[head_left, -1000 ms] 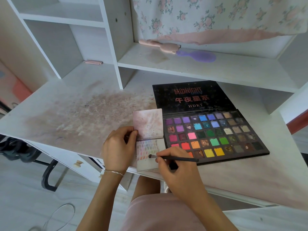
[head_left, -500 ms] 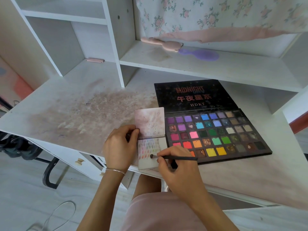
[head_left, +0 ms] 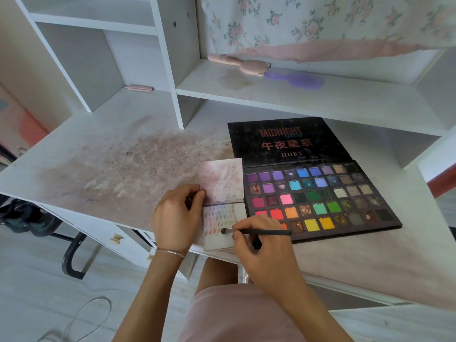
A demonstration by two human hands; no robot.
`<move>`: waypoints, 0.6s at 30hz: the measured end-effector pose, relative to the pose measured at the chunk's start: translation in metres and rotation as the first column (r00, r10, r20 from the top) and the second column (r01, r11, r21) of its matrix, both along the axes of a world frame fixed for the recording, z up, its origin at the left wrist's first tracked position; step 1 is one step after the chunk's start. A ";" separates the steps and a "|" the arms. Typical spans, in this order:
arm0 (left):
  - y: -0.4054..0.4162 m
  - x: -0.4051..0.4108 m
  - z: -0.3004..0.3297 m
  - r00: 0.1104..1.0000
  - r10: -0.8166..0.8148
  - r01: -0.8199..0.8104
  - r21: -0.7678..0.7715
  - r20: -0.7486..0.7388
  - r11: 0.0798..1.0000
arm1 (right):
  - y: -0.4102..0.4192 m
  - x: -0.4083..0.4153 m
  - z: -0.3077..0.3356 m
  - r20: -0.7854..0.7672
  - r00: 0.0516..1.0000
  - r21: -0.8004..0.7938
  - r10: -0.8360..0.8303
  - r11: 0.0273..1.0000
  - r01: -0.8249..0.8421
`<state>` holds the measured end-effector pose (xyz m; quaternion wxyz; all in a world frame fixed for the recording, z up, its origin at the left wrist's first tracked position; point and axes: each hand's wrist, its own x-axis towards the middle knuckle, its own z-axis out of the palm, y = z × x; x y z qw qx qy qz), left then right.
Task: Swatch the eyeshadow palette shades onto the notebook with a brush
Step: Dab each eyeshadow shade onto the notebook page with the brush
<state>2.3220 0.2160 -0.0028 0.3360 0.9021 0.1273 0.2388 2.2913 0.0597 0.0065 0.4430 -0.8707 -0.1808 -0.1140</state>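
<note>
both hands (head_left: 176, 218) at desk edge (head_left: 138, 239) — notebook (head_left: 222, 225) overhangs it.

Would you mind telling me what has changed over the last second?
Very little: the brush tip stays low on the notebook page. The right hand still pinches the brush, the left hand still holds the notebook, and the palette has not moved.

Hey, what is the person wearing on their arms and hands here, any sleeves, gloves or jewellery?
Both forearms are bare, with no sleeves in view and no gloves. The left hand has a thin silver-coloured bracelet around the wrist. The right hand shows no ring, watch or band that I can make out.
</note>
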 end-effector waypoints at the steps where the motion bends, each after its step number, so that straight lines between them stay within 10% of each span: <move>1: 0.000 0.000 0.000 1.000 0.001 -0.001 0.001 0.000 1.000 | 0.001 0.000 0.000 0.002 1.000 -0.002 -0.010 1.000 0.010; 18: 0.000 0.001 -0.002 1.000 0.008 -0.008 0.002 0.006 1.000 | 0.000 -0.001 0.001 -0.006 1.000 -0.005 -0.007 1.000 0.007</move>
